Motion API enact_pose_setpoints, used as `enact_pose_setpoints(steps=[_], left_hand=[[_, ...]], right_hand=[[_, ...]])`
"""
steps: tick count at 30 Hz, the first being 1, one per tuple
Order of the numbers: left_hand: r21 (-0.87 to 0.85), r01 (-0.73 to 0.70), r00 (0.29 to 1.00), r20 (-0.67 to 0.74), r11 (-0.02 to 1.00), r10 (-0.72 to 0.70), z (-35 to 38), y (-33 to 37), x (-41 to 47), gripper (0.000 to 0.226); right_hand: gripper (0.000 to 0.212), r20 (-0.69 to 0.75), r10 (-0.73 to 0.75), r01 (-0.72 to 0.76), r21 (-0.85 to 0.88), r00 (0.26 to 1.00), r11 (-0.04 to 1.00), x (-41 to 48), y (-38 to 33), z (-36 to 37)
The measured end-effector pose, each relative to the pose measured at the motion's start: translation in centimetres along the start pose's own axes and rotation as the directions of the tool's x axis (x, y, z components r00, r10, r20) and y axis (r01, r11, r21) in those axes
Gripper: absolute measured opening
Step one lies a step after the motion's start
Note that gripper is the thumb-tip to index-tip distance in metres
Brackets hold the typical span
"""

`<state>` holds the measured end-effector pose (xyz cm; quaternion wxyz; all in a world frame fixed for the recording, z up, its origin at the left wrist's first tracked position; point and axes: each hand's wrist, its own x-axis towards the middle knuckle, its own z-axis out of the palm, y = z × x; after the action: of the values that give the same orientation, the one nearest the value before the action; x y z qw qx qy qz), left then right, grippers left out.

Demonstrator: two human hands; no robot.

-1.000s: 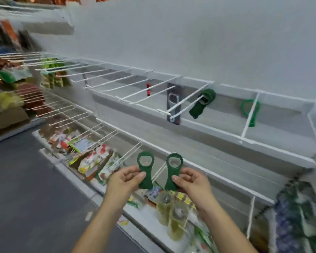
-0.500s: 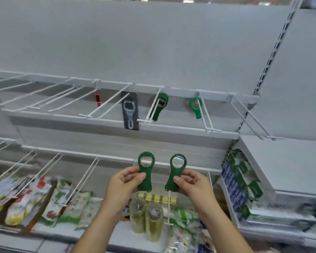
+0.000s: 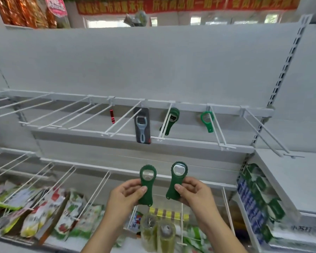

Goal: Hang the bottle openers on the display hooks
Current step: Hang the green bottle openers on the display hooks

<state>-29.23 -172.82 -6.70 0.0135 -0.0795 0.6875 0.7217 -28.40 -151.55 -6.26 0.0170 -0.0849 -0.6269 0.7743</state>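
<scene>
I hold two dark green bottle openers upright in front of me, ring ends up. My left hand (image 3: 125, 195) grips the left opener (image 3: 146, 183) by its handle. My right hand (image 3: 193, 193) pinches the right opener (image 3: 176, 179) by its handle. Above them, white display hooks (image 3: 165, 123) stick out from a rail. A stack of dark green openers (image 3: 171, 119) hangs on one hook. A bright green opener (image 3: 206, 120) hangs on the hook to its right. A carded grey-blue opener (image 3: 142, 127) hangs to the left, and a small red opener (image 3: 112, 116) further left.
Several bare white hooks (image 3: 66, 114) run along the upper rail to the left, and one long hook pair (image 3: 270, 132) at the right. The lower row of hooks carries snack packets (image 3: 35, 207). Jars (image 3: 158, 232) stand below my hands. A shelf with blue-green boxes (image 3: 257, 198) is at the right.
My view has swung from the left aisle to face the hook rail squarely and tilted up. Both hands keep the two green openers in the same grip, side by side.
</scene>
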Motion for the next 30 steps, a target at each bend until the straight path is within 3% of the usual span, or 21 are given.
enact_pose_setpoints(steps=[8,16,30], left_hand=[[-0.018,-0.068,0.992,0.105,0.998,0.07,-1.9,1.3,2.4,0.025],[-0.045,-0.085,0.985,0.146,0.995,0.09,-2.6,2.1,3.7,0.026],[-0.042,-0.099,0.987,0.123,0.994,0.104,-4.4,2.2,3.8,0.024]], right_hand=[[0.015,-0.068,-0.117,0.114,-0.035,0.991,0.993,-0.3,-2.1,2.8],[0.015,-0.047,-0.278,0.278,0.01,0.96,0.96,-1.2,-5.4,5.3],[0.015,-0.023,-0.27,0.271,0.101,0.963,0.957,-0.2,-4.6,7.4]])
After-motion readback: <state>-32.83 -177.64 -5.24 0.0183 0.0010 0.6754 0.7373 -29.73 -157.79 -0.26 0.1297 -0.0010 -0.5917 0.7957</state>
